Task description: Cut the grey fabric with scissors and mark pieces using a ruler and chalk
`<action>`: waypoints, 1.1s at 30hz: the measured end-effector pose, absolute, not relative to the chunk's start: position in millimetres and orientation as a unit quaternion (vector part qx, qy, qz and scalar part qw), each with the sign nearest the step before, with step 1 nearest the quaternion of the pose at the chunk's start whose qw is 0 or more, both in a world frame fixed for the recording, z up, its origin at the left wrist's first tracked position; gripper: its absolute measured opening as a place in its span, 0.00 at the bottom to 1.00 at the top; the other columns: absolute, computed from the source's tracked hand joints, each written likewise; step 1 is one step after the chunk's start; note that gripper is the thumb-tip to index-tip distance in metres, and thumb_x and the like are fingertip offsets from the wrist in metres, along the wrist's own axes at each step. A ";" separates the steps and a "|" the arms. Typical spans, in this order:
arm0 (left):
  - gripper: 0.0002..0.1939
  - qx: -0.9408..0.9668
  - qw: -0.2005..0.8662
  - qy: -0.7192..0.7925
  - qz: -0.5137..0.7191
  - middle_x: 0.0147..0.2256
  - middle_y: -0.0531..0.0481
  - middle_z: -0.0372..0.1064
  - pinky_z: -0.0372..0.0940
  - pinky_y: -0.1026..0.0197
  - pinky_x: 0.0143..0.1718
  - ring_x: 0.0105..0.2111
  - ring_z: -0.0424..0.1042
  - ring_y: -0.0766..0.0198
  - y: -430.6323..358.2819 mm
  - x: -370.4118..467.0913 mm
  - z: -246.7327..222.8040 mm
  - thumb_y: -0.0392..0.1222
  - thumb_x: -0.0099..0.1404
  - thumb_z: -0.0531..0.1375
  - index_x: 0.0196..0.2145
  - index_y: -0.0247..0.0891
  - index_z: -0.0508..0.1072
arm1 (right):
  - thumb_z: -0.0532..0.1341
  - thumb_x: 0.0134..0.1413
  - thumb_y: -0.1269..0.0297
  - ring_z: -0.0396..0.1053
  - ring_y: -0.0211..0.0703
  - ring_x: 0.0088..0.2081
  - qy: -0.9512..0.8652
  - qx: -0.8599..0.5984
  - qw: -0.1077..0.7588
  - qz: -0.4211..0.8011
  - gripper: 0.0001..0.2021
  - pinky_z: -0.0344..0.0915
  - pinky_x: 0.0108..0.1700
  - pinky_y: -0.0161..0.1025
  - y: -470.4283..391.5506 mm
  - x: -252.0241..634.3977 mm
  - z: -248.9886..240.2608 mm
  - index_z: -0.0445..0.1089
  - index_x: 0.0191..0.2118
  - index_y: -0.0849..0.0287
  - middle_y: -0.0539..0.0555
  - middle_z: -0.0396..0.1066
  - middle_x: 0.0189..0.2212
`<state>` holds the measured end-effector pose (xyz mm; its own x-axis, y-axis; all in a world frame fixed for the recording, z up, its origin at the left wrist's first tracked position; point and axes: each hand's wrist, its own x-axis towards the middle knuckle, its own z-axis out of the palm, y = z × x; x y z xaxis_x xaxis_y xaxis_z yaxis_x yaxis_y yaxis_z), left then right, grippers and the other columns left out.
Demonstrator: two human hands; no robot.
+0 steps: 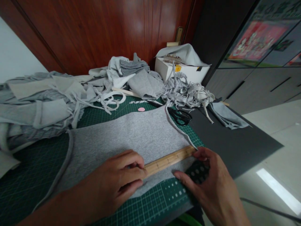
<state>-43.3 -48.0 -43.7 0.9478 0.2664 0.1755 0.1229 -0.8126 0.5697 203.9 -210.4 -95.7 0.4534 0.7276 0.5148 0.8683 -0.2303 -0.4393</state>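
A piece of light grey knit fabric (pixel 131 128) with rolled side edges lies spread on a green cutting mat (pixel 155 196). Across its near right part runs a wooden ruler (pixel 170 159). My left hand (pixel 119 177) grips the ruler's left end, fingers curled, pressing it onto the fabric. At the ruler's right end, by the fabric's side edge, is my right hand (pixel 213 182); its forefinger touches there. The right thumb rests apart on the fabric's near edge, with a gap between thumb and forefinger. Black-handled scissors (pixel 182 116) lie just beyond the fabric's right side.
Heaped grey garments (pixel 42 103) cover the left and back. Tangled fabric strips (pixel 188 91) sit before a white box (pixel 183 70). A pink disc (pixel 141 109) lies on the mat. Folded grey cloth (pixel 228 115) is on the dark table (pixel 244 147), whose edge drops to the floor at right.
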 end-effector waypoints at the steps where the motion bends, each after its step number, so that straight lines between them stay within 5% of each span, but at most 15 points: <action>1: 0.09 0.943 0.291 0.103 0.124 0.43 0.52 0.72 0.66 0.64 0.42 0.41 0.72 0.66 -48.7 -43.5 -43.3 0.30 0.72 0.57 0.40 0.42 0.76 | 0.64 0.55 0.31 0.75 0.59 0.38 -0.516 -0.774 0.351 -0.103 0.35 0.75 0.36 0.55 -210.6 203.7 -95.1 0.66 0.52 0.59 0.62 0.74 0.39; 9: 0.10 0.939 0.302 0.107 0.124 0.44 0.52 0.71 0.66 0.65 0.41 0.41 0.72 0.67 -46.2 -46.8 -51.6 0.30 0.72 0.58 0.43 0.43 0.76 | 0.66 0.66 0.56 0.72 0.54 0.45 -0.620 -0.686 0.367 -0.103 0.12 0.77 0.42 0.52 -221.7 211.0 -96.0 0.75 0.49 0.58 0.61 0.70 0.45; 14: 0.11 0.940 0.297 0.108 0.130 0.43 0.52 0.71 0.65 0.66 0.40 0.39 0.72 0.68 -47.3 -45.0 -52.6 0.29 0.71 0.58 0.42 0.43 0.77 | 0.63 0.68 0.69 0.73 0.50 0.48 -0.694 -0.629 0.338 -0.097 0.12 0.78 0.47 0.46 -229.9 229.2 -95.8 0.75 0.54 0.60 0.61 0.70 0.48; 21: 0.11 0.940 0.295 0.105 0.136 0.43 0.53 0.71 0.65 0.67 0.37 0.38 0.72 0.69 -47.9 -44.3 -50.8 0.29 0.70 0.59 0.42 0.43 0.77 | 0.57 0.74 0.65 0.77 0.45 0.51 -0.704 -0.649 0.284 0.058 0.11 0.77 0.51 0.41 -227.7 266.3 -79.3 0.72 0.56 0.48 0.53 0.75 0.52; 25: 0.10 0.940 0.294 0.094 0.149 0.43 0.53 0.71 0.64 0.68 0.38 0.38 0.72 0.71 -46.9 -45.8 -50.1 0.28 0.70 0.59 0.39 0.42 0.76 | 0.64 0.69 0.58 0.78 0.41 0.35 -0.623 -0.704 0.294 0.171 0.09 0.76 0.36 0.36 -221.4 278.5 -70.2 0.70 0.51 0.50 0.50 0.78 0.39; 33: 0.10 0.939 0.291 0.095 0.160 0.41 0.54 0.72 0.65 0.68 0.38 0.37 0.72 0.70 -47.7 -44.3 -44.7 0.28 0.69 0.59 0.37 0.41 0.76 | 0.68 0.64 0.51 0.78 0.43 0.40 -0.551 -0.715 0.343 0.259 0.18 0.76 0.42 0.39 -219.6 281.1 -71.1 0.67 0.52 0.53 0.54 0.78 0.43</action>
<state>-44.3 -47.7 -44.7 0.9310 0.2706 0.2448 0.0848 -0.8128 0.5763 281.1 -219.6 -71.1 0.2581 0.9661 0.0080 0.6114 -0.1569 -0.7756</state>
